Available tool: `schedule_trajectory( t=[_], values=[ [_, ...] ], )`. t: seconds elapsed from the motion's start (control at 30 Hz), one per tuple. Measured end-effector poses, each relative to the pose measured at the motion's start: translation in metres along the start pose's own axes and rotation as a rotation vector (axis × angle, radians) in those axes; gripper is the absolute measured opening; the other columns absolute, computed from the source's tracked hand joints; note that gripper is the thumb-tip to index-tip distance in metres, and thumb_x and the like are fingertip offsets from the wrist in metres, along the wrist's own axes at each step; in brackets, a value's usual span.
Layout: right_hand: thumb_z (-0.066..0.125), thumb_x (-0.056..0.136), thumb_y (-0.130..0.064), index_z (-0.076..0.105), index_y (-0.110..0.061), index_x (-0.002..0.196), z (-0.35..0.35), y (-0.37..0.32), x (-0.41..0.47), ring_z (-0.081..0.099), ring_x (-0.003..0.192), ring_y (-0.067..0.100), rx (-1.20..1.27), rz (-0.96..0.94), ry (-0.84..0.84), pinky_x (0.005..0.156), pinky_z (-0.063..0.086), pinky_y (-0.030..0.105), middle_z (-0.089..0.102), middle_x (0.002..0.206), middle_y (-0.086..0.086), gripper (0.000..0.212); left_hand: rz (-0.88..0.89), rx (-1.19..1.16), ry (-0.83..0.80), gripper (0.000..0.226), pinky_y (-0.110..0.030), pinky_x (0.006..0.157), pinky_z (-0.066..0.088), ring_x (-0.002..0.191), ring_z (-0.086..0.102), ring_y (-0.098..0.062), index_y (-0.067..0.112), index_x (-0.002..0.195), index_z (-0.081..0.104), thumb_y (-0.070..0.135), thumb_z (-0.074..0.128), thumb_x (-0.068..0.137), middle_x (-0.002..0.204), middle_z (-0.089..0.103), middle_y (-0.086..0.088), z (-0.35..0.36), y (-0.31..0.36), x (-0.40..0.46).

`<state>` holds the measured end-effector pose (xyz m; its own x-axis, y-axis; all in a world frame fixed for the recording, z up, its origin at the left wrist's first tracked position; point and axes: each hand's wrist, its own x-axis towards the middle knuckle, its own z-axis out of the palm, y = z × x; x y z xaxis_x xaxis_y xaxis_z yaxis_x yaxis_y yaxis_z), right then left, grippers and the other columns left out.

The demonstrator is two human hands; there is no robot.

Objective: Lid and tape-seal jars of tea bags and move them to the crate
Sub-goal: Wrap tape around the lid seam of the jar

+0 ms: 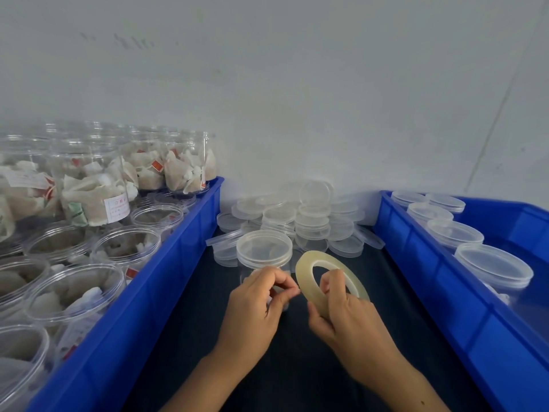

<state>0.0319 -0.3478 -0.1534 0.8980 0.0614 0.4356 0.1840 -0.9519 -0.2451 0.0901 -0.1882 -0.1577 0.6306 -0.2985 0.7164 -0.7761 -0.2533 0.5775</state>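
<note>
From the head view, we are holding the tape roll [328, 281] in our right hand [341, 310], fingers curled through its hole, while our left hand [255, 301] is pinching at the tape's free end beside the roll. The lidded jar [263, 254] is standing on the dark bench [297, 367] just behind our hands, between the two blue crates. We are risking losing the clear end back onto the roll, or nudging the jar over. The tape end itself is too thin to make out, and our left hand is hiding the jar's lower body.
</note>
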Motion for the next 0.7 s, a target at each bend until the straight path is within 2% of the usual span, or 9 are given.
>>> schedule_trajectory(
  t=[0.1, 0.2, 0.23, 0.5, 0.57, 0.7],
  values=[
    [0.039, 0.095, -0.047, 0.017, -0.033, 0.098, 0.0001, 0.0034, 0.0008, 0.058, 0.059, 0.007, -0.034, 0.021, -0.014, 0.060, 0.049, 0.022, 0.053, 0.066, -0.009, 0.026, -0.005, 0.020, -0.024, 0.031, -0.018, 0.075, 0.052, 0.081, 0.064, -0.005, 0.011, 0.086, 0.069, 0.039, 0.058, 0.084, 0.081, 0.068, 0.008, -0.0036, -0.0013, 0.0013],
    [0.041, 0.095, -0.046, 0.018, -0.034, 0.098, -0.0011, 0.0070, 0.0006, 0.057, 0.056, 0.007, -0.033, 0.035, -0.017, 0.058, 0.046, 0.018, 0.053, 0.064, -0.006, 0.026, -0.015, 0.052, 0.018, 0.006, -0.012, 0.075, 0.050, 0.084, 0.064, -0.002, 0.011, 0.086, 0.070, 0.016, 0.072, 0.083, 0.081, 0.068, 0.010, -0.0048, -0.0057, 0.0028],
    [0.041, 0.094, -0.046, 0.019, -0.034, 0.098, -0.0018, 0.0078, 0.0006, 0.056, 0.056, 0.008, -0.032, 0.036, -0.015, 0.058, 0.046, 0.018, 0.053, 0.064, -0.005, 0.025, -0.035, 0.031, 0.035, 0.006, -0.010, 0.076, 0.049, 0.085, 0.064, 0.000, 0.012, 0.087, 0.069, 0.011, 0.073, 0.082, 0.082, 0.068, 0.011, -0.0050, -0.0054, 0.0028],
    [0.038, 0.091, -0.047, 0.025, -0.031, 0.098, -0.0027, 0.0059, -0.0003, 0.052, 0.054, 0.009, 0.013, 0.005, -0.005, 0.065, 0.045, 0.022, 0.052, 0.064, -0.004, 0.022, -0.118, -0.114, -0.085, 0.019, -0.012, 0.078, 0.049, 0.093, 0.065, 0.000, 0.018, 0.105, 0.070, 0.016, 0.069, 0.087, 0.098, 0.070, 0.012, -0.0007, 0.0009, 0.0013],
    [0.036, 0.089, -0.048, 0.024, -0.031, 0.098, -0.0039, 0.0057, -0.0003, 0.051, 0.054, 0.009, 0.007, 0.001, 0.000, 0.067, 0.045, 0.020, 0.051, 0.064, -0.004, 0.023, -0.171, -0.155, -0.103, 0.018, -0.013, 0.078, 0.049, 0.093, 0.065, 0.000, 0.021, 0.104, 0.069, 0.016, 0.070, 0.086, 0.096, 0.070, 0.013, -0.0003, 0.0015, 0.0005],
    [0.036, 0.089, -0.050, 0.023, -0.032, 0.098, -0.0034, 0.0050, 0.0002, 0.050, 0.052, 0.008, -0.013, -0.004, -0.008, 0.060, 0.044, 0.019, 0.052, 0.065, -0.006, 0.024, -0.255, -0.226, -0.125, 0.015, -0.013, 0.075, 0.050, 0.082, 0.067, -0.002, 0.025, 0.090, 0.069, 0.013, 0.074, 0.083, 0.084, 0.070, 0.018, -0.0008, 0.0026, 0.0008]
  ],
)
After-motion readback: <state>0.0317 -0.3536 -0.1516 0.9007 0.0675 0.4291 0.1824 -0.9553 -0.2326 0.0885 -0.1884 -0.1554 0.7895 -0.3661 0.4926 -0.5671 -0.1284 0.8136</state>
